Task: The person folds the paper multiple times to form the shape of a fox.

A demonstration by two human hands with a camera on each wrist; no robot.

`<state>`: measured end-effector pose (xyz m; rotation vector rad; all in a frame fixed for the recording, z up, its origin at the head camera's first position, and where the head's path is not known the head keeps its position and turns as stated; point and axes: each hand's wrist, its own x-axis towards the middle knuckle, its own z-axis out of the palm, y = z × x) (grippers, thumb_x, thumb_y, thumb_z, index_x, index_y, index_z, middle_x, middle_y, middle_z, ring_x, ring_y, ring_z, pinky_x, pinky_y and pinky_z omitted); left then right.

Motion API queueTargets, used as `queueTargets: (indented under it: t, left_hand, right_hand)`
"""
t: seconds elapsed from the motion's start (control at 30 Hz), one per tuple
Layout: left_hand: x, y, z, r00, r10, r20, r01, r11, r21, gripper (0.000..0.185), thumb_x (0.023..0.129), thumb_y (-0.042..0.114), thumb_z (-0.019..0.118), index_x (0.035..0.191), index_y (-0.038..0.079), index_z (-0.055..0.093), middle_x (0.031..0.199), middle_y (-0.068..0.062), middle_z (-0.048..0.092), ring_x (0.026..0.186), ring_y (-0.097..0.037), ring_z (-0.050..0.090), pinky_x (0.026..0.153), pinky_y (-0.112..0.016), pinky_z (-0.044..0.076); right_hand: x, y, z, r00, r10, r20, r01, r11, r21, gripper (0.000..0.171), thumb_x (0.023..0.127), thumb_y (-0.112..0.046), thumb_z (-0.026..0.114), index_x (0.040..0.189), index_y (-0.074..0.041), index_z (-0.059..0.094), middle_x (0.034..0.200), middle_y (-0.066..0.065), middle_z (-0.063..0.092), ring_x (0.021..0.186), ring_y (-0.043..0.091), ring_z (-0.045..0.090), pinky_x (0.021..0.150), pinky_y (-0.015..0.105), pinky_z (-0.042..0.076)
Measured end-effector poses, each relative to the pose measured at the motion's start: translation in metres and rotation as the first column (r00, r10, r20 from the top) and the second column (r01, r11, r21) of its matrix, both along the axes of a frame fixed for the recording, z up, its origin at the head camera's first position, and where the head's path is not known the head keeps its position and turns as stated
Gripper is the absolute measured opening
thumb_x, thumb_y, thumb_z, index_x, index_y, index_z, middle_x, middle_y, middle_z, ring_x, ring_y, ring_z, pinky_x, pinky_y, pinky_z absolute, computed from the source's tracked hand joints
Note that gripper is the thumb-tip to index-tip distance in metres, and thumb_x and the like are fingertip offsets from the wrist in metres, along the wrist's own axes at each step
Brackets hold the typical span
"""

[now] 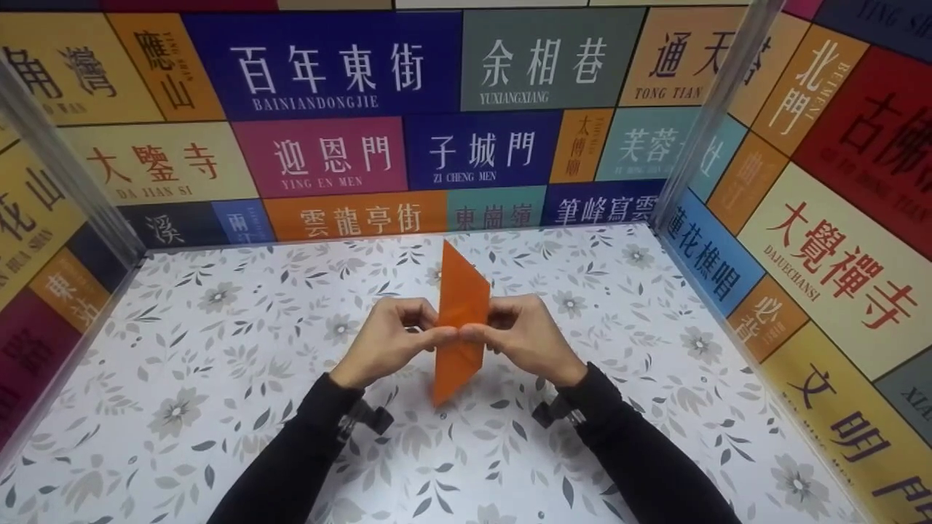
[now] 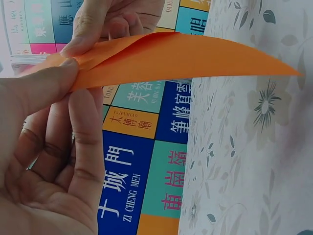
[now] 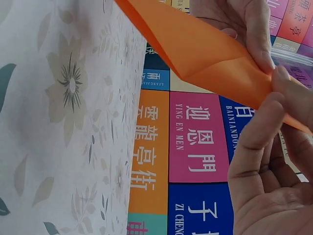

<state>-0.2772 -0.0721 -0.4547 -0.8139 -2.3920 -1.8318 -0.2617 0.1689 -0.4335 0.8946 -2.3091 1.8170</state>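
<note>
A folded sheet of orange paper is held upright over the floral tabletop, its pointed ends up and down in the head view. My left hand pinches its left edge between thumb and fingers. On the opposite side my right hand pinches it as well, and the two thumb tips meet at the middle of the paper. In the left wrist view the folded paper bows slightly, with a loose layer lifting along its upper edge. A crease crosses the paper in the right wrist view, near the thumbs.
The tabletop has a white covering with grey leaves and flowers. Panels with colored name blocks stand around it: a back panel, a left panel and a right panel. Dark straps with small devices sit at both wrists.
</note>
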Motion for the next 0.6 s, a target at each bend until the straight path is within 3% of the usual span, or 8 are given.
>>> queueTargets:
  t: [0.13, 0.4, 0.6]
  left_hand:
    - [0.0, 0.0, 0.001, 1.0, -0.009, 0.008, 0.009, 1.0, 0.005, 0.018, 0.084, 0.031, 0.085, 0.081, 0.018, 0.073, 0.074, -0.002, 0.072, 0.067, -0.023, 0.066, 0.066, -0.038, 0.058]
    - [0.001, -0.001, 0.002, 1.0, -0.023, 0.015, 0.023, 0.999, 0.026, 0.019, 0.084, 0.029, 0.085, 0.08, 0.015, 0.072, 0.073, -0.006, 0.071, 0.067, -0.026, 0.066, 0.065, -0.035, 0.057]
    - [0.007, 0.0, 0.012, 0.999, -0.038, 0.021, 0.038, 0.999, 0.035, 0.017, 0.086, 0.019, 0.083, 0.079, 0.009, 0.07, 0.073, -0.011, 0.07, 0.067, -0.031, 0.065, 0.064, -0.033, 0.056]
  right_hand:
    - [0.001, -0.002, 0.001, 1.0, -0.01, -0.025, 0.009, 0.999, -0.041, 0.009, 0.086, -0.006, 0.081, 0.094, -0.002, 0.079, 0.068, 0.016, 0.067, 0.054, 0.022, 0.056, 0.051, 0.025, 0.046]
    - [-0.002, -0.001, 0.0, 0.998, -0.047, -0.037, 0.046, 0.999, -0.024, 0.007, 0.089, -0.012, 0.079, 0.086, -0.006, 0.08, 0.07, 0.009, 0.067, 0.057, 0.013, 0.048, 0.052, 0.025, 0.038]
    - [-0.012, 0.004, -0.015, 0.999, -0.031, 0.032, 0.033, 0.998, -0.058, 0.008, 0.091, -0.018, 0.078, 0.087, -0.012, 0.082, 0.07, 0.01, 0.07, 0.059, 0.017, 0.056, 0.061, 0.029, 0.049]
